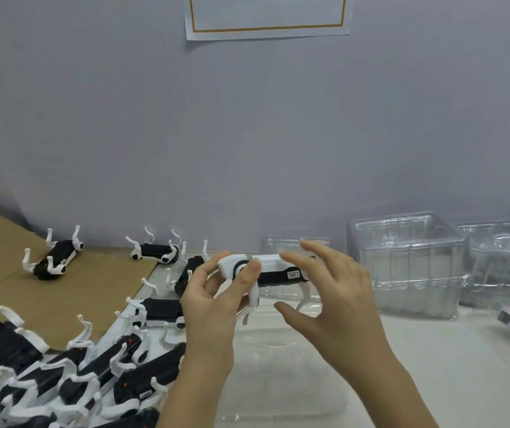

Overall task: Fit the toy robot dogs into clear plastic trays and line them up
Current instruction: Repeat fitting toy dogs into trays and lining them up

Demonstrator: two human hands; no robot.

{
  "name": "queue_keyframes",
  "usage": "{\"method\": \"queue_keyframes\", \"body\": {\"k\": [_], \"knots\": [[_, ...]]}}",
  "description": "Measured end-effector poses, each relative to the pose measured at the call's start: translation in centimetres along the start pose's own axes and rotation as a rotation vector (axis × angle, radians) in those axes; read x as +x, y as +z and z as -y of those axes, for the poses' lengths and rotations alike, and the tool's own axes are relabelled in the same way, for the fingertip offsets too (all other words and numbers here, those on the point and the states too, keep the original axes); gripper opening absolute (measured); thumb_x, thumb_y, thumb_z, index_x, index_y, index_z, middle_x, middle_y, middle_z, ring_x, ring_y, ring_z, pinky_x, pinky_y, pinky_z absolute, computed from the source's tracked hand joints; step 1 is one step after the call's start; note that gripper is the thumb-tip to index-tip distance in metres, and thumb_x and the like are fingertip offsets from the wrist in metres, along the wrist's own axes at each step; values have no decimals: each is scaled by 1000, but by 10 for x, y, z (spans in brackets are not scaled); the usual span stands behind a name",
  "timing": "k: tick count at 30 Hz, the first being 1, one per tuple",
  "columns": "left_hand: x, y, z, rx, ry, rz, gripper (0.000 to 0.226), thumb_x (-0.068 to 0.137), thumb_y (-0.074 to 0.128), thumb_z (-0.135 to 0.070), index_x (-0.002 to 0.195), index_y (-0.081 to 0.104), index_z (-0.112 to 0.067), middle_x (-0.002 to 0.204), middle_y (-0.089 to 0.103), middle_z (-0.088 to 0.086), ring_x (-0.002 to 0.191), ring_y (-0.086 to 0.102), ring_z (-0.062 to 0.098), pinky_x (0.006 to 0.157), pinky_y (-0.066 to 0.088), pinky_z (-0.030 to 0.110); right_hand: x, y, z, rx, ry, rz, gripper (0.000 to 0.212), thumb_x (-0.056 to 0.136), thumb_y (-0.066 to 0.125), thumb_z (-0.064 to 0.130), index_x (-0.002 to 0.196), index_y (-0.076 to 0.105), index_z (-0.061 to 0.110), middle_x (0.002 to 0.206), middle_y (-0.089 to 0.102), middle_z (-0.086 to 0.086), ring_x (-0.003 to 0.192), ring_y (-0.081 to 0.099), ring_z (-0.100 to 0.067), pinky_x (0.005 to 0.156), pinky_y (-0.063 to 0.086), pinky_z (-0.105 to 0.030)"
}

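So the left hand (216, 301) is gripping a black-and-white plastic toy robot dog (278, 273) by its white end, holding it in the air with its legs pointing down. The right hand (334, 291) is hovering at the other end with fingers spread, too blurry to tell if it's touching. A flat clear plastic tray (278, 366) is lying on the white table (432, 366) right under them. A heap of black-and-white toy dogs (77, 375) is lying legs-up on the left, partly on a brown cardboard sheet (93, 288), and a stack of clear plastic trays (408, 267) is sitting on the right.

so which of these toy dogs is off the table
The toy dog gripped by the left hand, legs hanging down; the other dogs lie on the table and cardboard.
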State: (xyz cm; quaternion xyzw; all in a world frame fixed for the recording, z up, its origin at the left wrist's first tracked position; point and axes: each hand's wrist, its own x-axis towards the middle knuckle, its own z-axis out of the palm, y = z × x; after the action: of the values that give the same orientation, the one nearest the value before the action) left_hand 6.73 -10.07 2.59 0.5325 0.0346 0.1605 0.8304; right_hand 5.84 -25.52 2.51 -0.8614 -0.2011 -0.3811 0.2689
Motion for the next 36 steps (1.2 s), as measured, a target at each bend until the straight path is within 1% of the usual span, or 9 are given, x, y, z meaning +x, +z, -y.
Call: {"method": "queue_keyframes", "body": {"k": [5,9,11,14,20,25,29,32,36], "knots": [[-8,6,-3,42,-28,41,68,42,86,-44,100,66,-14,83,74,7,69,69,20,62,57,34,0,10,-4,-160,-61,-126,54,56,94,21,106,72,20,105,70,4,92,67,-25,76,52,-41],[-7,1,-13,8,-76,171,32,65,82,-39,92,77,-22,88,73,2,59,65,17,47,50,26,-1,1,-10,380,321,138,40,73,82,32,106,64,42,98,70,22,88,66,-3,72,50,-17],[-7,-3,-18,-14,-75,229,31,68,72,-36,96,79,-24,96,74,0,61,66,18,44,47,24,-1,4,-13,688,495,297,32,77,79,35,102,62,45,97,71,21,88,69,-4,71,54,-21],[-7,-5,-19,23,-64,232,50,57,70,-40,104,76,-22,103,75,1,64,67,20,44,46,24,0,10,-19,840,588,397,39,73,72,46,109,61,37,98,75,9,85,72,-15,73,59,-34],[2,-14,-16,185,26,327,37,73,58,-28,106,75,-23,108,74,-2,85,70,14,57,52,20,-1,12,-27,992,639,332,50,74,82,37,118,60,40,105,73,3,89,72,-21,69,57,-29],[16,-48,-2,685,79,333,57,57,67,-64,113,62,-55,123,58,-31,116,50,-11,84,40,12,-5,12,-34,756,546,199,52,82,77,22,107,52,59,106,66,17,85,70,-6,70,52,-22],[6,-52,27,739,-57,367,92,53,73,-68,136,41,-45,150,34,-19,141,29,7,106,29,24,-13,17,-39,447,407,257,52,83,74,30,120,51,59,112,59,27,103,55,6,82,43,-18],[0,-49,35,871,-74,369,119,40,71,-78,146,27,-46,160,16,-17,147,15,4,111,22,28,-23,25,-39,136,275,382,56,89,66,37,137,41,54,116,53,23,99,52,0,71,38,-14],[-5,-56,39,1226,-116,413,134,42,75,-79,153,12,-38,158,27,-14,143,30,12,105,33,30,-22,25,-45,-181,97,495,61,94,60,37,146,30,48,131,52,17,112,51,-14,78,41,-26]]}}
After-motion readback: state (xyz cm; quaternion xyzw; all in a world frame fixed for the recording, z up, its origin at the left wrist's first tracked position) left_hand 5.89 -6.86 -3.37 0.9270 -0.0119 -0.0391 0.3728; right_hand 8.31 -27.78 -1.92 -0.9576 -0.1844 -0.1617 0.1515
